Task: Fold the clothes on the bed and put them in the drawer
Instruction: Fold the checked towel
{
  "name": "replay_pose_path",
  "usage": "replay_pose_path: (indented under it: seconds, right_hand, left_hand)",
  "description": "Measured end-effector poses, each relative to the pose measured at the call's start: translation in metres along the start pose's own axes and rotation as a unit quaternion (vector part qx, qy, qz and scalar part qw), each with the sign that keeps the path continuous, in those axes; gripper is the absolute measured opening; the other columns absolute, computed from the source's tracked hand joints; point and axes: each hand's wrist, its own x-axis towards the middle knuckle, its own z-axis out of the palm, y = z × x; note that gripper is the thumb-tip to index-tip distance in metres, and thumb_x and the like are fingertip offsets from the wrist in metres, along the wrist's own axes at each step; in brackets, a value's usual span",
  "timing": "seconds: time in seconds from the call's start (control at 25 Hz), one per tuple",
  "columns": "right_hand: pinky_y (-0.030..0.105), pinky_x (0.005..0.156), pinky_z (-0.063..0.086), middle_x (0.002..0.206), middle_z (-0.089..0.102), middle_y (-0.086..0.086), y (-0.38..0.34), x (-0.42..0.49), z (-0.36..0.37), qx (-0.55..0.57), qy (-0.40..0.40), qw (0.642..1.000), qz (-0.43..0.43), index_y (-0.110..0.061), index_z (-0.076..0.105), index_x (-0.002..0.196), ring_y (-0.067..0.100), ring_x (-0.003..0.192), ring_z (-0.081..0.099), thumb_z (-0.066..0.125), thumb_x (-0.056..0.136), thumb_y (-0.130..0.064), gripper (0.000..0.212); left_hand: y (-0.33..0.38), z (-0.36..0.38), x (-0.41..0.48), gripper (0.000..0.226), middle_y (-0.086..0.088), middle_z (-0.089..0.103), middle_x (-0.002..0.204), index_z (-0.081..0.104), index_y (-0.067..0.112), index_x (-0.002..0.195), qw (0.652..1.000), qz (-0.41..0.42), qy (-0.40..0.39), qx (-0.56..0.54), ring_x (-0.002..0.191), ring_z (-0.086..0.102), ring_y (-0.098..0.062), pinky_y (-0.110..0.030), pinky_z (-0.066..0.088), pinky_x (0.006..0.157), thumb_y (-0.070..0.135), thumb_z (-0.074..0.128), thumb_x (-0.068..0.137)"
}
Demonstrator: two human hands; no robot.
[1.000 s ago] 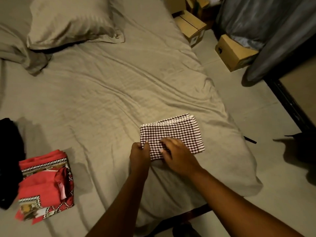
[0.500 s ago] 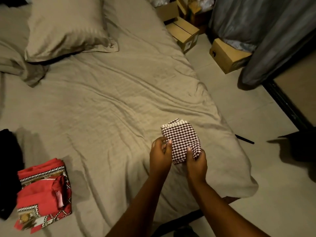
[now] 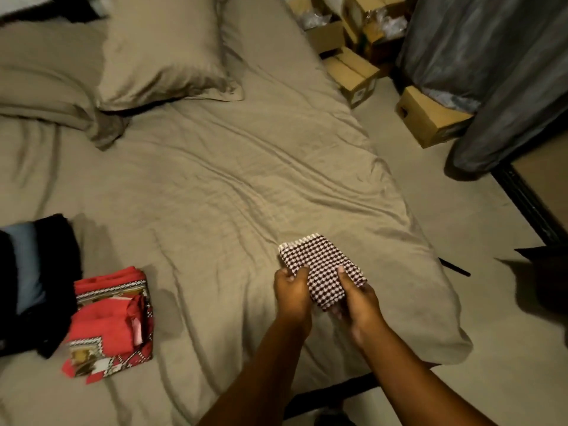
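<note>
Both hands are on the checkered cloth (image 3: pixel 319 269) just over the bed (image 3: pixel 215 186), left hand (image 3: pixel 292 292) and right hand (image 3: pixel 358 301) each pinching a side, probably so the small fold doesn't spring open before the drawer.

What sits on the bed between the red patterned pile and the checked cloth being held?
Only bare wrinkled bedsheet between red pile and checked cloth, per the head view.
</note>
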Motion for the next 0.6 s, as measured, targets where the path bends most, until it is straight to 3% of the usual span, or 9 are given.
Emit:
replay_pose_path:
  seconds: [0.08,0.24,0.36,0.48,0.6]
  right_hand:
    - [0.033,0.066,0.062,0.098,0.079,0.005,0.006,-0.030,0.027,-0.046,-0.072,0.996,0.023,-0.015,0.070,0.109,0.021,0.083,0.077,0.072,0.091,-0.018,0.018]
    - [0.048,0.093,0.058,0.109,0.075,0.009,0.053,-0.075,0.101,-0.179,-0.182,0.967,0.019,-0.017,0.066,0.111,0.026,0.099,0.073,0.077,0.085,-0.010,0.029]
    - [0.052,0.098,0.055,0.115,0.071,0.007,0.102,-0.104,0.174,-0.260,-0.251,0.932,-0.001,-0.023,0.063,0.113,0.026,0.107,0.069,0.077,0.084,-0.005,0.037]
    - [0.050,0.099,0.054,0.122,0.067,0.004,0.156,-0.121,0.248,-0.299,-0.300,0.905,-0.044,-0.028,0.059,0.118,0.023,0.111,0.066,0.077,0.082,-0.004,0.046]
    - [0.037,0.099,0.054,0.130,0.063,0.006,0.200,-0.126,0.295,-0.335,-0.294,0.892,-0.083,-0.026,0.056,0.124,0.019,0.113,0.063,0.073,0.083,0.003,0.053]
  left_hand:
    - [0.016,-0.049,-0.025,0.039,-0.016,0.071,0.114,0.058,0.009,0.122,0.998,0.006,0.034,-0.045,0.105,0.069,-0.036,-0.060,0.054,0.092,0.018,0.068,0.085]
    - [0.048,-0.166,-0.050,0.029,-0.012,0.066,0.122,0.054,0.016,0.123,0.982,0.072,0.166,-0.046,0.113,0.065,-0.033,-0.056,0.052,0.098,0.008,0.061,0.097]
    - [0.080,-0.253,-0.049,0.031,-0.007,0.063,0.128,0.053,0.017,0.127,0.963,0.132,0.237,0.007,0.116,0.062,-0.027,-0.050,0.050,0.102,0.011,0.060,0.098]
    - [0.112,-0.335,-0.030,0.041,-0.009,0.059,0.135,0.047,0.009,0.137,0.944,0.152,0.291,0.019,0.119,0.059,-0.026,-0.043,0.048,0.103,0.014,0.060,0.098]
    - [0.118,-0.403,0.010,0.047,-0.014,0.060,0.133,0.045,0.008,0.137,0.949,0.138,0.276,0.058,0.118,0.061,-0.029,-0.049,0.049,0.104,0.005,0.062,0.094]
